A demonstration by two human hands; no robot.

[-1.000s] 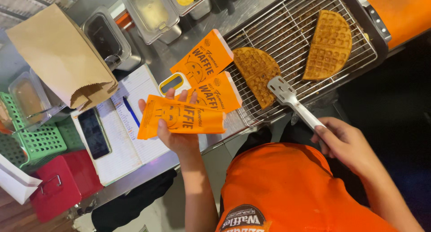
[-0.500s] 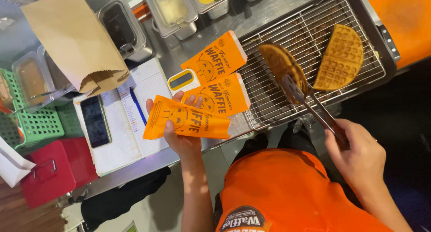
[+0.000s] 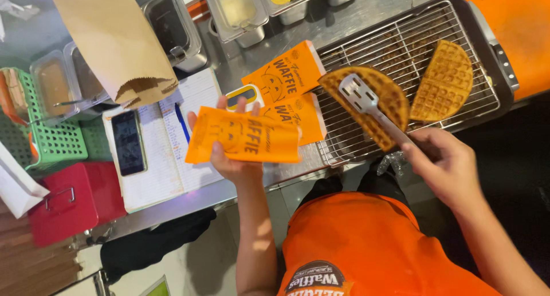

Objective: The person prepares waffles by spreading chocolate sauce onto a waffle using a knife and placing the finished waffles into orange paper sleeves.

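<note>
Head view, left hand (image 3: 235, 158) grip holding orange sleeve (image 3: 243, 138), right hand (image 3: 444, 164) grip clamping tongs (image 3: 366, 104) on waffle (image 3: 366, 104), notebook (image 3: 166, 141) beside

A stainless steel table (image 3: 344, 29) runs across the scene under even indoor light, with a grey tiled floor (image 3: 220, 253) below its near edge and brown wooden planks (image 3: 34, 267) at the left.

The tongs (image 3: 366, 101) have closed on the left waffle (image 3: 366, 104) and it's up off the rack (image 3: 401, 49), swinging toward the sleeve (image 3: 243, 138). A second ago the right hand (image 3: 444, 167) hung low with the tongs clear of it. The left hand (image 3: 229, 153) has spread the sleeve a bit flatter.
</note>
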